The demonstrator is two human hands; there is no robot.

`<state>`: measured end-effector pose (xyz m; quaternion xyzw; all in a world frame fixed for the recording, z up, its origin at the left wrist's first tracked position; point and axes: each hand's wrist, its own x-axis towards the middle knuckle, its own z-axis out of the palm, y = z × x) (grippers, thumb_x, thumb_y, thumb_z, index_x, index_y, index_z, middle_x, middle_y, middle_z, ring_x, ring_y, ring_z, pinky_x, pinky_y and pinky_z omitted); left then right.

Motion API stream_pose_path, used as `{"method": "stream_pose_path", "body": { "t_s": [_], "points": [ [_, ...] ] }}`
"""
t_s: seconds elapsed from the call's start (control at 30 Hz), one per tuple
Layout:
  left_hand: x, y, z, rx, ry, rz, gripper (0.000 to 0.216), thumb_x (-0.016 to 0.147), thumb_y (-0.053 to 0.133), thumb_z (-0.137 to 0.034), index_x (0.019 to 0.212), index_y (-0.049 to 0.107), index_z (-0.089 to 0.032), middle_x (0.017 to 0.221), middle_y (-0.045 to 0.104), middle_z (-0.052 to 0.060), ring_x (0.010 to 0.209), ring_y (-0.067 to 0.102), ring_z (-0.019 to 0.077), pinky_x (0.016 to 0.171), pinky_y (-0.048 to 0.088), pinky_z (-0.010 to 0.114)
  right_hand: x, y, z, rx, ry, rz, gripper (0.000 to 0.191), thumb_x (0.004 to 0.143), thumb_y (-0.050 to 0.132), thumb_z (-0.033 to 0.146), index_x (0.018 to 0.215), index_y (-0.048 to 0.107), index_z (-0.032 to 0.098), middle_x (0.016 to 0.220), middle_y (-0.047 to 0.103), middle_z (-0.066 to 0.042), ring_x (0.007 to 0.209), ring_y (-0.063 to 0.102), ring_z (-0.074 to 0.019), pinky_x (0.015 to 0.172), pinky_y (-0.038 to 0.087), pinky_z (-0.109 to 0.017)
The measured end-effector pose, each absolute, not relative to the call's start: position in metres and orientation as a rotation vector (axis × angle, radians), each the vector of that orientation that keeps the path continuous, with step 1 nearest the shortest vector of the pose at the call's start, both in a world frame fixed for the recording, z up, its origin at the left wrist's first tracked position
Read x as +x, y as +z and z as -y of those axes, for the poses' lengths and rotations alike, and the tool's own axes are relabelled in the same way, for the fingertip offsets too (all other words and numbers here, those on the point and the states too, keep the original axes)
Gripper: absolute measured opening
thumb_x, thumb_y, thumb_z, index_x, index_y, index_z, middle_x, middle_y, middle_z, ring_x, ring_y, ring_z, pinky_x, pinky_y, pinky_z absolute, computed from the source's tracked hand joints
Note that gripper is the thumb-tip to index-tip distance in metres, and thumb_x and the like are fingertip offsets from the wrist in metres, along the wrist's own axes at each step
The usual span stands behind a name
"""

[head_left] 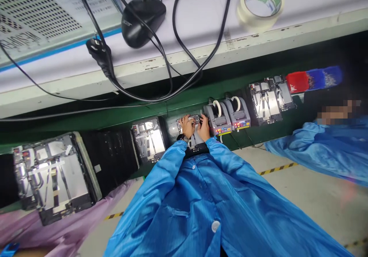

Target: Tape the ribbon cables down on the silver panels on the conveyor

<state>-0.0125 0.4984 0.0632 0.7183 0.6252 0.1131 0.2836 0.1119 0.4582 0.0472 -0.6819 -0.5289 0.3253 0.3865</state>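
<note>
My left hand (187, 126) and my right hand (204, 129) are close together over an open device housing (194, 139) lying on a dark conveyor belt (115, 153). The fingers of both hands curl over the housing's far end, around something small and dark that they largely hide. A watch (183, 137) sits on my left wrist, and blue coat sleeves cover both arms. Just to the right of my right hand stands an electric tape dispenser (217, 119) with a second one (237, 113) beside it.
Similar open housings (148, 140) (266, 102) lie along the belt, with a large one (51, 176) nearest at left. Above, a shelf holds a mouse (143, 21), power plug (99, 51), cables and masking tape (260, 4). A co-worker's blue sleeve (322, 149) is at right.
</note>
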Motion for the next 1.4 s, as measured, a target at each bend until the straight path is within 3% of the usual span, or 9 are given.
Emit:
{"method": "stream_pose_path", "body": {
  "t_s": [0.2, 0.37, 0.6, 1.27, 1.4],
  "points": [
    [-0.013, 0.061, -0.5, 1.904, 0.27, -1.713, 0.017, 0.091, 0.062, -0.024, 0.099, 0.077, -0.028, 0.145, 0.056, 0.011, 0.136, 0.045, 0.0351, 0.121, 0.021, 0.06, 0.105, 0.04, -0.467, -1.746, 0.967, 1.226, 0.073, 0.083, 0.059, 0.011, 0.152, 0.037, 0.022, 0.145, 0.051, -0.016, 0.124, 0.062, -0.0263, 0.109, 0.05, -0.047],
    [-0.034, 0.063, -0.488, 1.844, 0.254, -1.762, 0.016, 0.091, 0.063, -0.024, 0.097, 0.077, -0.027, 0.141, 0.059, 0.011, 0.133, 0.047, 0.0351, 0.118, 0.026, 0.058, 0.088, 0.032, -0.458, -1.777, 0.968, 1.234, 0.068, 0.086, 0.055, 0.012, 0.151, 0.038, 0.022, 0.143, 0.052, -0.015, 0.114, 0.062, -0.0236, 0.105, 0.052, -0.044],
    [-0.043, 0.065, -0.477, 1.807, 0.235, -1.806, 0.011, 0.09, 0.065, -0.024, 0.093, 0.076, -0.026, 0.143, 0.059, 0.01, 0.135, 0.047, 0.0349, 0.12, 0.022, 0.059, 0.089, 0.014, -0.462, -1.78, 0.995, 1.256, 0.073, 0.084, 0.059, 0.015, 0.153, 0.036, 0.022, 0.135, 0.053, -0.013, 0.104, 0.059, -0.0218, 0.105, 0.05, -0.043],
    [-0.041, 0.058, -0.488, 1.735, 0.204, -1.823, 0.01, 0.086, 0.067, -0.017, 0.089, 0.074, -0.024, 0.138, 0.061, 0.011, 0.132, 0.049, 0.0327, 0.118, 0.022, 0.055, 0.098, 0.027, -0.467, -1.725, 1.028, 1.352, 0.087, 0.079, 0.064, 0.012, 0.159, 0.03, 0.022, 0.138, 0.05, -0.014, 0.102, 0.059, -0.0216, 0.102, 0.052, -0.042],
    [-0.04, 0.059, -0.487, 1.721, 0.217, -1.84, 0.009, 0.087, 0.067, -0.017, 0.091, 0.073, -0.022, 0.136, 0.061, 0.011, 0.131, 0.05, 0.0316, 0.119, 0.022, 0.054, 0.105, 0.029, -0.467, -1.711, 1.019, 1.284, 0.08, 0.083, 0.063, 0.017, 0.157, 0.034, 0.022, 0.123, 0.058, -0.01, 0.096, 0.06, -0.021, 0.095, 0.054, -0.039]
  ]
}}
